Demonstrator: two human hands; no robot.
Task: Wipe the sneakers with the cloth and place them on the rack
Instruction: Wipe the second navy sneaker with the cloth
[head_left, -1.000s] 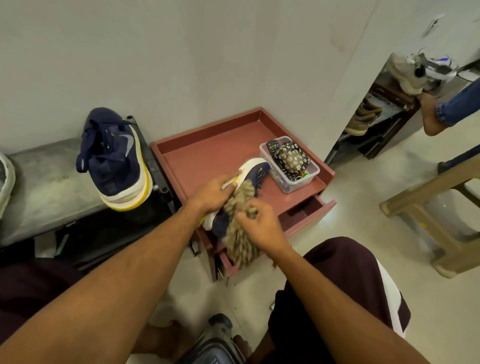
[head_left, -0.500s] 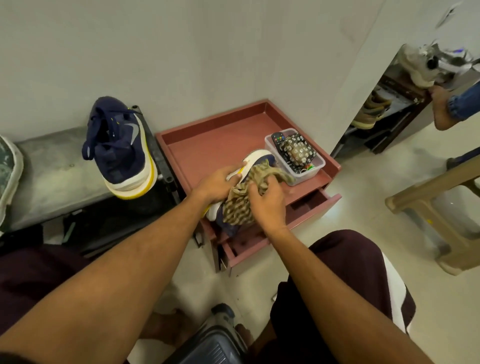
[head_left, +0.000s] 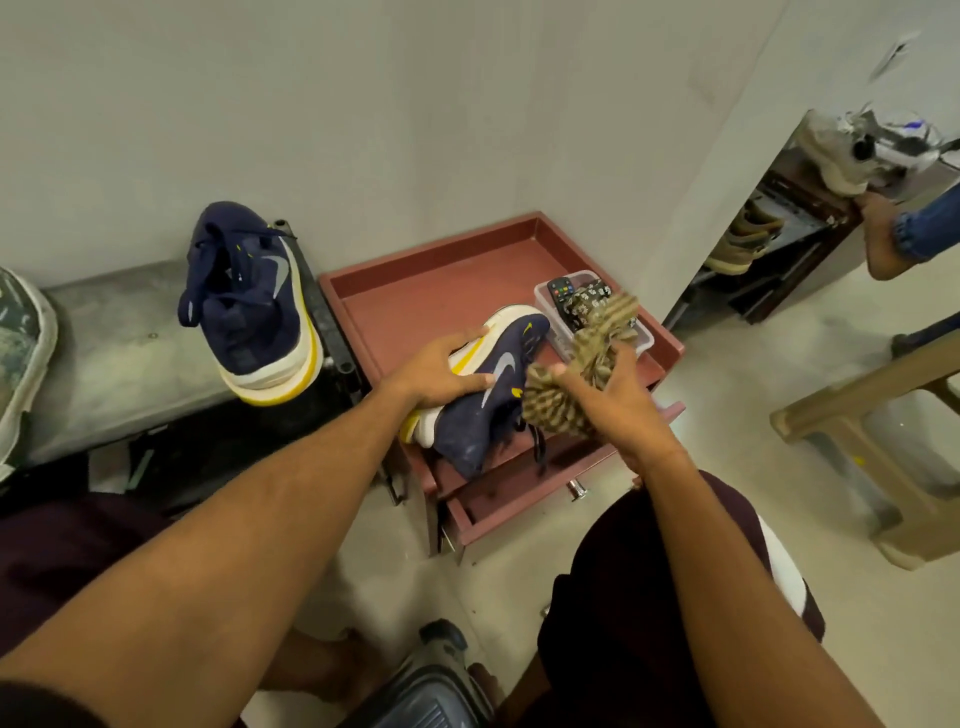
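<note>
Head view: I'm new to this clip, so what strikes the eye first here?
The left hand holds a navy sneaker on its side at the red cabinet, while the right hand grips a striped cloth beside it. A matching sneaker rests on the grey ledge at the left.
</note>
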